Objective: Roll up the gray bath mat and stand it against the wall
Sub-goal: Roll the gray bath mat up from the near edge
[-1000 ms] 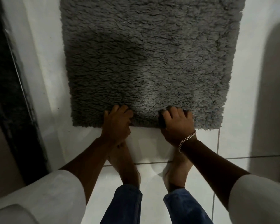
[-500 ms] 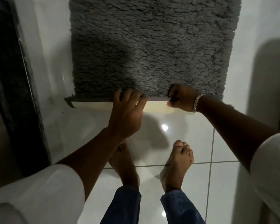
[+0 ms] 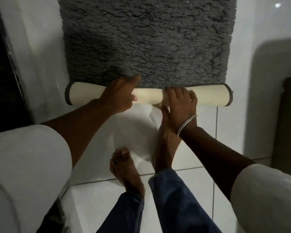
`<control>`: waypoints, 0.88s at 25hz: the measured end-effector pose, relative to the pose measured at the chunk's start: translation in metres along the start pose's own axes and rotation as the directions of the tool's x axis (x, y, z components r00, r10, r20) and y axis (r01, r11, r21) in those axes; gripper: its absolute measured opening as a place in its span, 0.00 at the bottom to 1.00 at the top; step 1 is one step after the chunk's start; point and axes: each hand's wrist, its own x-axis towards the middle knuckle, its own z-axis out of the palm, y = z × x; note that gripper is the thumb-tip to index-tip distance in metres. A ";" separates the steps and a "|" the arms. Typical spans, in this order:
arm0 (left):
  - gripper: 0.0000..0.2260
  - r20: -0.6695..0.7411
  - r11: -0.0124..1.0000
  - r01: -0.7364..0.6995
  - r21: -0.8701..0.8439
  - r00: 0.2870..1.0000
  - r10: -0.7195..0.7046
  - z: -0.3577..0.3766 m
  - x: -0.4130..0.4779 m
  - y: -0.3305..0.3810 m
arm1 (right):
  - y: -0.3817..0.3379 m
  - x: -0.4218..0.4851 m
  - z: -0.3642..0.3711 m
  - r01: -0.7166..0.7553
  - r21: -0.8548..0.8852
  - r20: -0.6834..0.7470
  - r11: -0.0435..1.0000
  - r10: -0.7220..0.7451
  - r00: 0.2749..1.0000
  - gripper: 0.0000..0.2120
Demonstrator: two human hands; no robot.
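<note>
The gray shaggy bath mat (image 3: 148, 39) lies flat on the white tiled floor, stretching away from me. Its near edge is curled into a low roll (image 3: 210, 96) that shows the cream backing, with a thin gray rim at each end. My left hand (image 3: 119, 95) lies over the roll left of its middle, fingers reaching onto the pile. My right hand (image 3: 180, 103), with a silver bracelet at the wrist, presses on the roll just right of the middle.
My bare feet (image 3: 126, 172) stand on the white floor tiles (image 3: 242, 132) just behind the roll. A dark door frame or wall edge (image 3: 5, 64) runs along the left. A dark brown object (image 3: 287, 121) stands at the right edge.
Both hands lifted the mat's near edge, folded it over and pushed it away from me. The flat edge has become a cream-sided roll, and my feet have stepped forward.
</note>
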 end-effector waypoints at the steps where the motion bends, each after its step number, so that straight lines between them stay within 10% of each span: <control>1: 0.30 -0.025 0.999 0.020 -0.038 0.999 -0.021 -0.006 0.008 -0.005 | 0.004 0.012 0.000 0.003 0.021 -0.034 1.000 -0.002 0.999 0.21; 7: 0.22 -0.378 0.965 0.002 0.261 0.920 0.100 0.015 0.008 0.018 | 0.026 0.096 -0.018 0.046 -0.026 0.082 0.999 -0.044 0.996 0.20; 13: 0.37 -0.181 0.906 0.098 0.411 0.983 -0.024 -0.003 0.015 0.034 | 0.010 0.085 -0.062 0.007 -0.062 0.102 0.998 0.000 0.995 0.26; 17: 0.37 -0.106 0.905 0.203 0.374 0.979 -0.176 -0.024 0.040 0.036 | 0.008 0.048 -0.062 -0.106 -0.001 0.363 0.994 0.099 0.927 0.39; 22: 0.37 -0.172 0.936 0.113 0.333 0.983 -0.058 -0.045 0.072 0.003 | 0.019 0.091 -0.044 -0.088 0.004 0.287 0.996 0.083 0.954 0.34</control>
